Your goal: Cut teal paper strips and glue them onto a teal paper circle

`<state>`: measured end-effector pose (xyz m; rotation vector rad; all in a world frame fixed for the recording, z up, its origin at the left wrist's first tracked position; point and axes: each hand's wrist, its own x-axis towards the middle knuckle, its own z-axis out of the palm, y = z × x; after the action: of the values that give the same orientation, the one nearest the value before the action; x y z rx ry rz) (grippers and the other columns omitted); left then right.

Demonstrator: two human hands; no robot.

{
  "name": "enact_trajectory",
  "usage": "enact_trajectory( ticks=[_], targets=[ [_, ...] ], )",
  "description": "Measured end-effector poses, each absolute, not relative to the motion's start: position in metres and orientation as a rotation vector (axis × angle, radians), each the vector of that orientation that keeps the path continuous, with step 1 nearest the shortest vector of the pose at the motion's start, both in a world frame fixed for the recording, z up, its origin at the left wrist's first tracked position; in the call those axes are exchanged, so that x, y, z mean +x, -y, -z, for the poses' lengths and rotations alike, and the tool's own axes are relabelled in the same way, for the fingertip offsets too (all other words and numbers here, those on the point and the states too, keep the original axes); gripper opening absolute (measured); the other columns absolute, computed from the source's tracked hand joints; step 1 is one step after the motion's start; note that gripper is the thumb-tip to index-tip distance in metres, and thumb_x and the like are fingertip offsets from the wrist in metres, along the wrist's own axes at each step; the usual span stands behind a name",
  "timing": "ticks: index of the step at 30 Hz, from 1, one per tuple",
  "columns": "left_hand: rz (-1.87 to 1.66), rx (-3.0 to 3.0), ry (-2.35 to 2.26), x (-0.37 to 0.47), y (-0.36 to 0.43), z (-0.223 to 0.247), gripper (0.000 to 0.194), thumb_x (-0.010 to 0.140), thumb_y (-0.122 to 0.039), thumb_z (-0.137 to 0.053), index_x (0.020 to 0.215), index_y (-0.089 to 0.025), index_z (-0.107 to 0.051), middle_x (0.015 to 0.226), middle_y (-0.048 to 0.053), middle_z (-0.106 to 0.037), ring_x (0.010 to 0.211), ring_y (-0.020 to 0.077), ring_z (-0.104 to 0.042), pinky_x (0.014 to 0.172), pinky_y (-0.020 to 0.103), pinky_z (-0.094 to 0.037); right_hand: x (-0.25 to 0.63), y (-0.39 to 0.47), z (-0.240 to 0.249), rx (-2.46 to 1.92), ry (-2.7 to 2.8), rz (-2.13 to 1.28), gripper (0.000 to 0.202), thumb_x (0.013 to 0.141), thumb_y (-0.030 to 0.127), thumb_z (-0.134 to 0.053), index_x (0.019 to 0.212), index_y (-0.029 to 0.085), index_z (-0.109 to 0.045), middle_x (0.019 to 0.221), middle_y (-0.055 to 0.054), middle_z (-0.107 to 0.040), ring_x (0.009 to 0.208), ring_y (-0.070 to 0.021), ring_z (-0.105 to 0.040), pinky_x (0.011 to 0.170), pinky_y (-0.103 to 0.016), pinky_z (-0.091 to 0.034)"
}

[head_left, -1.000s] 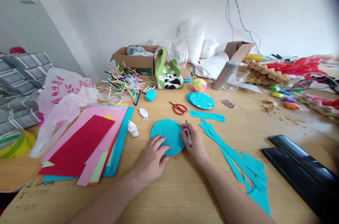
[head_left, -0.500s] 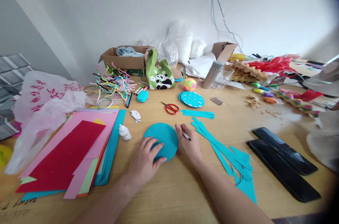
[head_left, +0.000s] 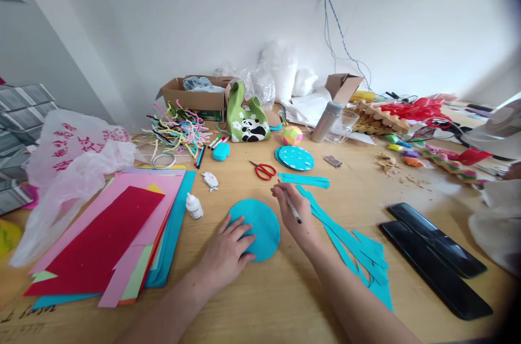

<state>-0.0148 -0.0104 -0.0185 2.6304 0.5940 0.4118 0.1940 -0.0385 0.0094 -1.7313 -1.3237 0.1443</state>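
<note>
A blue paper circle [head_left: 264, 227] lies flat on the table. My left hand [head_left: 228, 250] rests on its left part with the fingers spread. Just off the circle's upper right edge, my right hand [head_left: 296, 215] is closed around a slim pen [head_left: 292, 205] whose dark end points back towards me. Red-handled scissors [head_left: 264, 171] lie beyond the circle, next to several blue paper strips [head_left: 305, 180]. A small white glue bottle [head_left: 194, 206] stands to the left. Farther back are blue discs with white marks [head_left: 296, 157].
Coloured paper sheets [head_left: 101, 241] are stacked at the left, beside a plastic bag [head_left: 77, 154]. Blue offcuts [head_left: 366, 252] and two black slabs [head_left: 435, 262] lie at the right. A panda bag [head_left: 248, 121], a steel flask [head_left: 328, 120] and a cardboard box [head_left: 195, 97] stand behind.
My right hand has come away from the circle's edge, and the pen has turned and shows more of its length. The circle has shifted slightly right and nearer under my left hand.
</note>
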Motion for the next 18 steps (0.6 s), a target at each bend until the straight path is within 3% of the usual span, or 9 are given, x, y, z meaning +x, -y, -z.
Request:
enact_trajectory(
  ticks=[3,7,11,14,18],
  targets=[
    [-0.377,2.636,-0.592,-0.015,0.009,0.017,0.037,0.08,-0.023,-0.068,0.117,-0.027,-0.065,0.129,0.008,-0.061,0.13,0.033,-0.044,0.11,0.06,-0.025,0.208,0.007,-0.009,-2.043,1.732,-0.043,0.022,0.097,0.027,-0.039,0.1,0.021,-0.06,0.087,-0.007,-0.07,0.08,-0.0205,-0.064,0.065,-0.027,-0.04],
    [-0.342,2.63,-0.567,-0.014,0.008,0.015,0.036,0.081,-0.021,-0.066,0.116,-0.028,-0.065,0.13,0.007,-0.06,0.13,0.0332,-0.043,0.11,0.063,-0.023,0.225,-0.044,0.0,-2.193,1.783,0.01,0.018,0.087,0.011,-0.052,0.102,0.015,-0.062,0.1,-0.015,-0.068,0.095,-0.0252,-0.06,0.078,-0.03,-0.038],
    [-0.299,2.623,-0.543,-0.016,0.007,0.014,0.034,0.083,-0.021,-0.064,0.117,-0.027,-0.064,0.133,0.007,-0.058,0.131,0.032,-0.043,0.11,0.063,-0.022,0.227,-0.081,0.01,-2.331,1.768,0.026,0.02,0.086,0.01,-0.051,0.104,0.01,-0.062,0.102,-0.02,-0.066,0.096,-0.0276,-0.059,0.08,-0.033,-0.038],
    [-0.263,2.619,-0.499,-0.019,0.004,0.015,0.032,0.087,-0.03,-0.06,0.119,-0.026,-0.063,0.135,0.005,-0.057,0.134,0.0301,-0.04,0.112,0.062,-0.019,0.224,-0.101,0.011,-2.413,1.736,0.024,0.024,0.09,0.012,-0.045,0.109,0.008,-0.059,0.106,-0.021,-0.065,0.1,-0.0282,-0.058,0.083,-0.034,-0.037],
    [-0.211,2.629,-0.407,-0.022,0.001,0.018,0.052,0.079,-0.048,-0.066,0.126,-0.028,-0.057,0.141,0.005,-0.051,0.138,0.031,-0.031,0.113,0.061,-0.017,0.225,-0.117,0.005,-2.484,1.697,0.006,0.027,0.09,0.011,-0.041,0.112,0.007,-0.058,0.11,-0.023,-0.063,0.107,-0.0283,-0.056,0.086,-0.036,-0.036]
  ],
)
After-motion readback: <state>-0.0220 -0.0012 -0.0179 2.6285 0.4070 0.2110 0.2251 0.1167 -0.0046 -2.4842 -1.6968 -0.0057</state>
